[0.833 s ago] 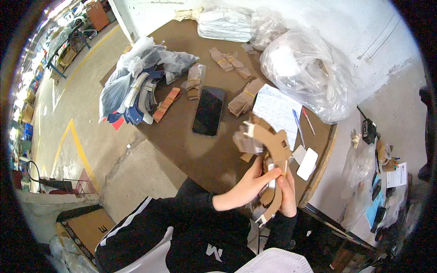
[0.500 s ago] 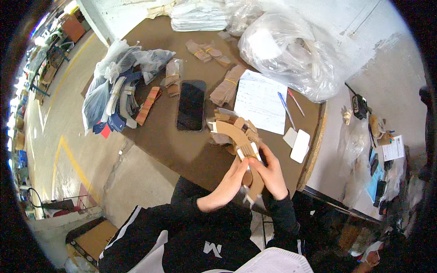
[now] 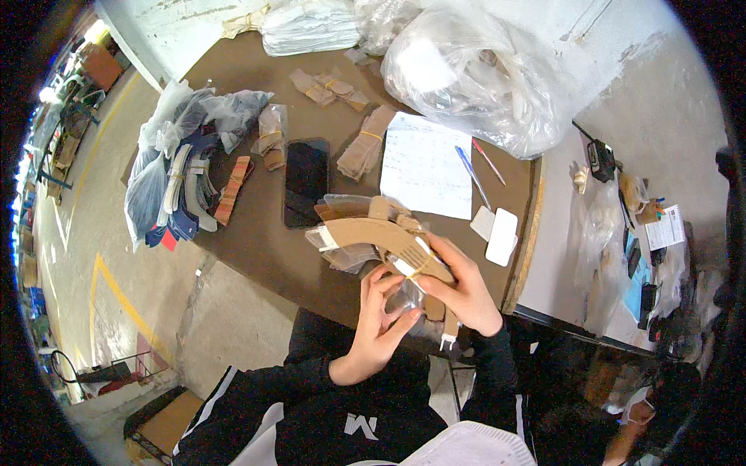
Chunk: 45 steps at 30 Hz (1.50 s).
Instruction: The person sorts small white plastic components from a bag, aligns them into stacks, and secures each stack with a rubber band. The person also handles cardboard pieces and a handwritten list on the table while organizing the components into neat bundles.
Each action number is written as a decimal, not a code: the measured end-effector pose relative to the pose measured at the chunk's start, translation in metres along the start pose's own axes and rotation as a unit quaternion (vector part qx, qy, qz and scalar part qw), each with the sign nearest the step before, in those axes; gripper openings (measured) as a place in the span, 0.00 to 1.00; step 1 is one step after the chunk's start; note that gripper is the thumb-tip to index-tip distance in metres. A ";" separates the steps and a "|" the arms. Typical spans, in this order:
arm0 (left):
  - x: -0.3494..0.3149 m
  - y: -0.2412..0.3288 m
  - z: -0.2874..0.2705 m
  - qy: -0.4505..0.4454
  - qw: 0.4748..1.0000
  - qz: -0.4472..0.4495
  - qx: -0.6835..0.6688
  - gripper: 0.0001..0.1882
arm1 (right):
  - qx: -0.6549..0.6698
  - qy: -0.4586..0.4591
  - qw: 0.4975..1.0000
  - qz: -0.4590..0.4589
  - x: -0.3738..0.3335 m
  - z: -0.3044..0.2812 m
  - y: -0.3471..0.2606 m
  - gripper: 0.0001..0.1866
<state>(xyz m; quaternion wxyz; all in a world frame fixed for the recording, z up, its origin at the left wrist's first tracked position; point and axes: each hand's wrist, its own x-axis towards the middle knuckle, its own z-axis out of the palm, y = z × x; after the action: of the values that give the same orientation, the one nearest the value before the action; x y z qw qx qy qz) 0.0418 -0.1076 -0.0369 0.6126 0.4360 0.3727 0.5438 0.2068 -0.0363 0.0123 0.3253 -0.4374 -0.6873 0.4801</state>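
Observation:
A bundle of curved tan strips (image 3: pixel 377 233) with white ends, perhaps card or fabric, is held over the front of the brown table, a yellowish band around its middle. My right hand (image 3: pixel 465 291) grips it from the right, thumb laid across near the band. At the lower left side my left hand (image 3: pixel 377 326) curls its fingers against the bundle, thumb apart and lower. Clear plastic (image 3: pixel 402 297) shows between that thumb and the fingers. More brown and see-through pieces fan out behind the top strip. The left fingertips are partly hidden.
Around the bundle lie a black phone (image 3: pixel 307 182), banded brown strips (image 3: pixel 365 144), a written sheet (image 3: pixel 426 167), two pens (image 3: pixel 470 175) and white cards (image 3: pixel 502 237). Bagged dark pieces (image 3: pixel 179 167) sit left, a big clear bag (image 3: pixel 474 78) at the back. Another person (image 3: pixel 641 412) is at lower right.
The bundle has swung its upper end to the left. My left thumb has come off the band and dropped lower, with the left fingers now curled below the bundle. The right hand keeps its grip.

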 end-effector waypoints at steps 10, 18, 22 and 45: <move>0.005 -0.011 -0.027 0.030 0.994 -0.070 0.084 0.27 | -0.240 0.221 0.944 -0.045 0.032 -0.030 0.006 0.17; 0.014 0.009 -0.032 0.029 0.986 0.108 0.121 0.11 | -0.460 0.340 0.820 0.020 0.063 -0.079 0.110 0.07; 0.014 0.011 -0.036 0.037 0.982 0.144 0.118 0.10 | -0.450 0.397 0.800 -0.019 0.058 -0.079 0.091 0.03; 0.014 0.017 -0.035 0.013 0.971 0.168 0.171 0.07 | -0.450 0.338 0.827 0.008 0.057 -0.034 0.096 0.28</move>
<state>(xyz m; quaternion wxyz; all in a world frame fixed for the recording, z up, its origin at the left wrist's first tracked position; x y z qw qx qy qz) 0.0054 -0.0882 -0.0328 0.4236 0.5836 0.3893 0.5730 0.2414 0.0435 -0.0657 0.3005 -0.6757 -0.6707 -0.0576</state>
